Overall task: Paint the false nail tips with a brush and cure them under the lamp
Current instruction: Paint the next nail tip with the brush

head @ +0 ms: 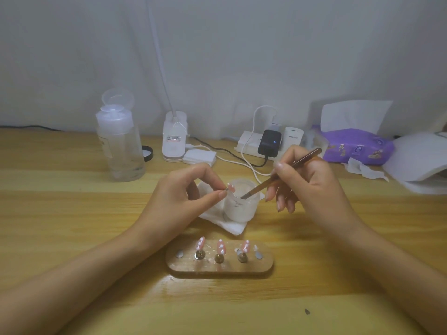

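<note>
My left hand (pixel 186 194) pinches a small pink nail tip with white dots (pixel 231 188) on its holder, just left of a frosted jar (pixel 240 206). My right hand (pixel 307 184) grips a brown brush (pixel 280 174), whose tip dips into the jar's mouth. The jar stands on a folded white tissue (pixel 227 223). Nearer to me lies a wooden stand (pixel 220 262) with three pink dotted nail tips (pixel 221 247) upright on metal holders. The white curing lamp (pixel 420 160) sits at the far right edge.
A clear bottle (pixel 121 143) with a flipped lid stands at the back left. A white clip lamp base (pixel 174 139), cotton pads (pixel 199 157), a power strip with chargers (pixel 268 141) and cables, and a purple tissue pack (pixel 355 146) line the wall.
</note>
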{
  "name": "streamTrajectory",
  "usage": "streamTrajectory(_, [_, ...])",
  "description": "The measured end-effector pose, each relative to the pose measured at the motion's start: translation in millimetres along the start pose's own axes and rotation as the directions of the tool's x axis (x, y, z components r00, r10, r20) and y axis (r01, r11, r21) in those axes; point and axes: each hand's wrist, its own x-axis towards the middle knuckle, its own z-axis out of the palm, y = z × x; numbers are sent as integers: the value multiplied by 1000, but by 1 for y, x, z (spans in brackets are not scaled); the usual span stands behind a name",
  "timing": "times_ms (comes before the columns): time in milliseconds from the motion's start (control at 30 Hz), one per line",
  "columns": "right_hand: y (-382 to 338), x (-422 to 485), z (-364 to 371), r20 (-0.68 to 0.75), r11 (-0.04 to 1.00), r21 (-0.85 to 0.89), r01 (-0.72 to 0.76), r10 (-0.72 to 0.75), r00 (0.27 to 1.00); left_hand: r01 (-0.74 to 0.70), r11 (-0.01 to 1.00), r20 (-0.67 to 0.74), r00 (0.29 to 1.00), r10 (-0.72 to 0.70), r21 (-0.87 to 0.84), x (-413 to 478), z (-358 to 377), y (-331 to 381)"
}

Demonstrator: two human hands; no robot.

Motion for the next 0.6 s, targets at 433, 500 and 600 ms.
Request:
streamTrajectory(433, [3, -1, -4, -144, 992, 122, 6, 12, 990, -11, 1000, -8, 1000, 12, 29, 1, 0, 0])
streamTrajectory(500, [2, -1, -5, -149, 996, 82, 36, -24, 989, -7, 1000, -8, 1000, 8, 26, 1, 0, 1])
streamTrajectory(600, [-1, 0, -4, -88, 996, -34, 88, -91, 992, 1, 1000, -6, 1000, -1, 22, 1, 0, 1])
